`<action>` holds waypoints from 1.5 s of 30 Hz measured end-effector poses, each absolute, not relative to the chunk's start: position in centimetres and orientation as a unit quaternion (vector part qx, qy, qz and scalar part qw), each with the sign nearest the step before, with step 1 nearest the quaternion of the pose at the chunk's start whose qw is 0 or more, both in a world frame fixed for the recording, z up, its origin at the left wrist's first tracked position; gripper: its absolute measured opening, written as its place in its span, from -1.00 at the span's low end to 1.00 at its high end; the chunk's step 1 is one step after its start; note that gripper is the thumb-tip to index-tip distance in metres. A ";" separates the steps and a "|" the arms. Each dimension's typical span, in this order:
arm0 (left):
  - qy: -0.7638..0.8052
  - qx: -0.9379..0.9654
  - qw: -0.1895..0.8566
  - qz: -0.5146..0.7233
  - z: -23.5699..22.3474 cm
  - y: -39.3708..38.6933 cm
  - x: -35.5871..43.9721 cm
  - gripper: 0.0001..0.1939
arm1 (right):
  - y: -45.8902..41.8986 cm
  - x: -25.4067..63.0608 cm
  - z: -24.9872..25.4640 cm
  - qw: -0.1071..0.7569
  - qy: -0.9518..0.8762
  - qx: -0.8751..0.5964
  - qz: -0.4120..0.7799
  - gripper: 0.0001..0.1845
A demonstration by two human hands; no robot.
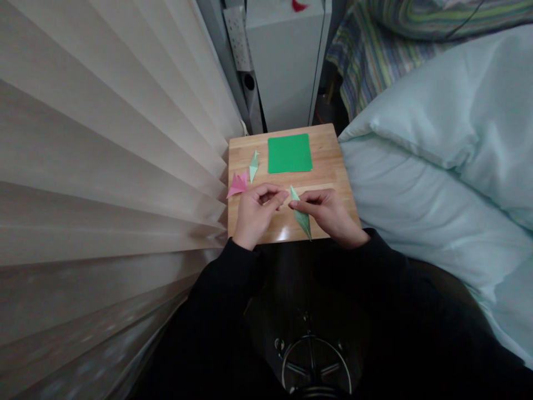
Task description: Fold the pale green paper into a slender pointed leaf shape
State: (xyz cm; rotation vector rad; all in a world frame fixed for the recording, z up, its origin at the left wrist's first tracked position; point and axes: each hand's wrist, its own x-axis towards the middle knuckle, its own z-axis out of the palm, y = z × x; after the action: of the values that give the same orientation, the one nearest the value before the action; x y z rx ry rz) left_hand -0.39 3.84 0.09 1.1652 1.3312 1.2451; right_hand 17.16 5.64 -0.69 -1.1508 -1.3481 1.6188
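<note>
A light green folded paper piece [302,222], long and pointed at both ends, is pinched between the thumb and fingers of my right hand [331,214]. It slants over the front edge of the small wooden table. Just left of its upper tip is my left hand [258,211], thumb and fingers drawn together, with no paper visible in them. Beyond that hand lie a pale green origami crane [254,166], narrow and with its wings not spread, and a pink origami piece [238,184]. Behind both hands rests a stack of green square paper [290,153].
The wooden table [325,178] is small. A pleated curtain [125,166] hangs close along its left side. Pale bedding [416,178] borders the right. A white cabinet [285,72] stands behind, and a wheeled chair base [316,361] shows below.
</note>
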 end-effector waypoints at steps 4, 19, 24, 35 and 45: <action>0.521 0.474 0.503 0.501 0.1 3.6 0.4 -0.80 | 5.7 17.2 -0.9 0.358 -0.530 -0.438 0.632 -0.58; 0.521 0.479 0.516 0.483 0.4 3.6 0.1 -0.79 | 5.6 17.4 -1.5 0.314 -0.627 -0.406 0.586 -0.62; 0.535 0.491 0.502 0.470 0.2 3.7 -0.1 -0.83 | 5.8 17.7 -0.8 0.414 -0.700 -0.434 0.388 -0.87; 0.526 0.509 0.496 0.467 0.7 3.5 0.1 -0.88 | 5.6 17.8 -0.4 0.392 -0.744 -0.387 0.378 -0.94; 0.501 0.505 0.523 0.470 0.6 3.6 0.1 -0.85 | 5.7 17.7 -0.4 0.371 -0.633 -0.395 0.552 -0.73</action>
State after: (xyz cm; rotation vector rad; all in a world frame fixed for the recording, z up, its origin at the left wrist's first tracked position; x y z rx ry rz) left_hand 0.10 3.59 0.64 1.2094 1.2005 1.1251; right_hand 17.66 5.69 -0.39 -1.0131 -1.6240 1.4152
